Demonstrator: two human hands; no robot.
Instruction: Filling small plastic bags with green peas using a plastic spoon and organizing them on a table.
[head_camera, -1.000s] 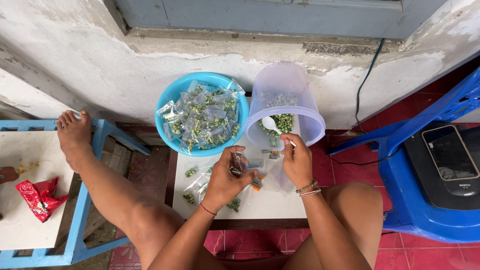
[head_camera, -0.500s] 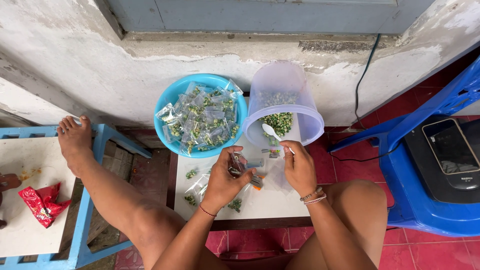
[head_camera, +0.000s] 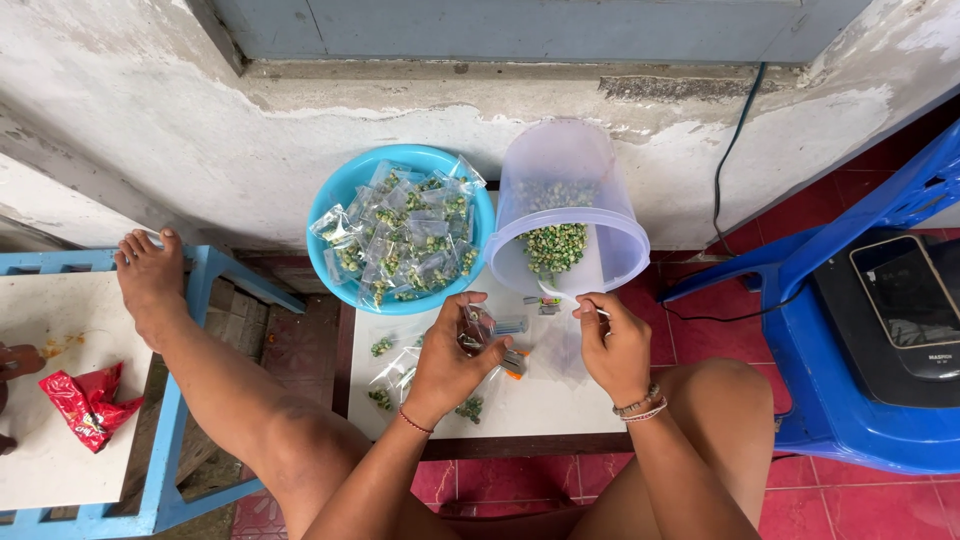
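Observation:
My left hand (head_camera: 450, 355) pinches a small clear plastic bag (head_camera: 477, 322) over a small white table (head_camera: 560, 405). My right hand (head_camera: 615, 345) grips a white plastic spoon (head_camera: 560, 294) whose bowl is just outside the rim of a translucent tub (head_camera: 565, 205) lying on its side. Green peas (head_camera: 555, 246) lie in the tub's mouth. The spoon's bowl points toward the bag, a short way right of it.
A blue basin (head_camera: 345, 190) behind the table holds several filled pea bags. Loose filled bags (head_camera: 385, 372) and a stack of empty bags (head_camera: 560, 355) lie on the table. A blue stool with a red wrapper (head_camera: 85, 405) stands left, under my foot. A blue chair (head_camera: 860, 420) with a black device stands right.
My right hand has drawn the spoon out of the tub and down toward the bag. The left hand has kept the bag in place.

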